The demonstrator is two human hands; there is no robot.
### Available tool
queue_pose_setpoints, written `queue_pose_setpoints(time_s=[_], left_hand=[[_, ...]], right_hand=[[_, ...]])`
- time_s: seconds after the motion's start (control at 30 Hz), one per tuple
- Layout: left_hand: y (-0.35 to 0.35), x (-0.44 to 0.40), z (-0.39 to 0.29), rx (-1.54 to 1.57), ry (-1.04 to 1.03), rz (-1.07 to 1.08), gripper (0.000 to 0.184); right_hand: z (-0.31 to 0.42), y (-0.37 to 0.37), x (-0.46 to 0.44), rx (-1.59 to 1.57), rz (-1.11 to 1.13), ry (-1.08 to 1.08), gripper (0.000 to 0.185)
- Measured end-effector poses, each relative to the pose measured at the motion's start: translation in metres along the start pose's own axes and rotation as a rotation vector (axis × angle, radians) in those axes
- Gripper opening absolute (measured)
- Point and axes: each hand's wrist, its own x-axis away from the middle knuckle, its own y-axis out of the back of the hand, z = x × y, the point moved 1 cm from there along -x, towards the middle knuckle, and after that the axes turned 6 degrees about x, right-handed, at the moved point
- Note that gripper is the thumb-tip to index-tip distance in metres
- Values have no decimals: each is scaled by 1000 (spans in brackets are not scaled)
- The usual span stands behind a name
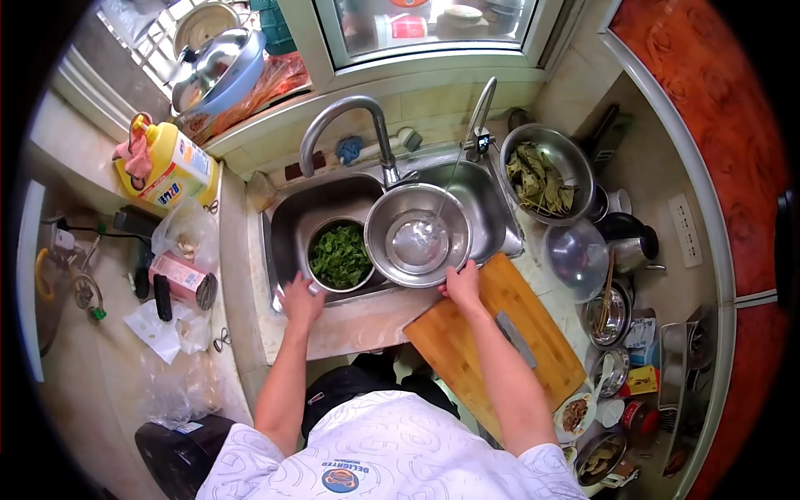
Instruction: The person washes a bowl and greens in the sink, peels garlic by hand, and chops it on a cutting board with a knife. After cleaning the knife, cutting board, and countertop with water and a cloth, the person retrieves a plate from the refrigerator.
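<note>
Two hands at work: my right hand (460, 285) has its fingers curled around the near right rim of the steel basin (380, 238), which straddles the middle of the double sink (283, 218) under a thin water stream (451, 177). My left hand (300, 298) is loosely spread at the sink's front left edge; whether it touches the pot (335, 289) of leafy greens (340, 256), I can't tell. Best to hold the rim firmly and level.
</note>
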Motion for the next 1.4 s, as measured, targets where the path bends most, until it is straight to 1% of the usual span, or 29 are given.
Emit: queue_pose_setpoints(time_s=[0.03,0.07,0.13,0.17,0.2,0.27,0.33,0.4,0.43,0.47,0.53,0.57,0.6,0.67,0.73,0.8,0.83,0.87,0.93,0.97,1.0,1.07,1.1,1.17,1.2,1.27,1.3,1.33,1.4], left_hand=[[-9,-4,13,-183,-242,-174,34],[-13,-8,12,-186,-246,-175,34],[-13,-13,-4,204,-212,-19,37],[-16,-11,-12,318,-212,40,39],[-20,-10,-20,316,-217,44,39],[-28,-10,-36,552,-185,164,39],[-36,-9,-49,545,-194,167,39],[-47,-11,-59,707,-114,281,43],[-59,-12,-60,790,-175,218,49],[-69,-15,-58,793,-177,220,49],[-81,-21,-59,796,-94,301,54],[-86,-24,-58,851,-59,341,55],[-88,-25,-57,859,-59,337,55],[-93,-26,-54,875,-56,401,54],[-80,-18,-58,919,-18,374,53],[-62,-17,-50,1026,66,630,49],[-46,-16,-48,1029,92,675,39],[-40,-22,-41,910,138,587,33],[-55,-43,-7,677,-33,253,33],[-63,-53,8,564,-27,154,36],[-58,-59,12,395,48,160,42],[-90,-83,40,186,-266,-48,64],[-93,-92,41,195,-248,-39,64],[-101,-110,27,39,-366,17,87],[-112,-119,21,54,-354,32,87],[-138,-127,8,-17,-352,167,94],[-147,-126,1,-89,-341,201,93],[-155,-123,1,-78,-330,216,93],[-165,-121,-2,-231,-366,300,94]], right_hand=[[-2,0,0,7,-1,4,25],[-4,0,-1,2,-3,3,25],[-7,-1,-2,35,-14,28,25],[-9,-1,0,30,-16,21,25],[-9,-1,-2,11,-22,24,28],[-9,0,-4,-9,-34,25,31],[-9,-1,-3,2,-40,35,30],[-8,-1,-2,13,-51,28,29],[-7,-1,-1,25,-60,23,29],[-6,-1,0,27,-63,23,29],[-3,0,1,70,-34,12,24],[-1,0,2,74,-36,18,24],[0,0,3,78,-35,18,24],[0,0,3,89,-32,28,24],[-3,-2,2,-27,-31,7,25],[-4,-1,-1,7,-6,0,25],[-2,0,1,-28,24,25,23],[-1,1,3,-31,33,27,23],[-2,1,3,-16,27,16,22],[-1,0,2,-6,40,17,22],[-1,0,1,-5,32,5,22],[-4,-2,1,18,36,-18,21],[-7,-2,1,16,26,-19,21],[-1,-2,4,13,4,-43,22],[1,-2,4,35,4,-53,22],[-1,-3,6,26,-7,-38,22],[-1,-4,6,45,-6,-48,22],[-1,-5,7,56,-15,-55,22],[0,-5,4,78,-24,-57,23]])
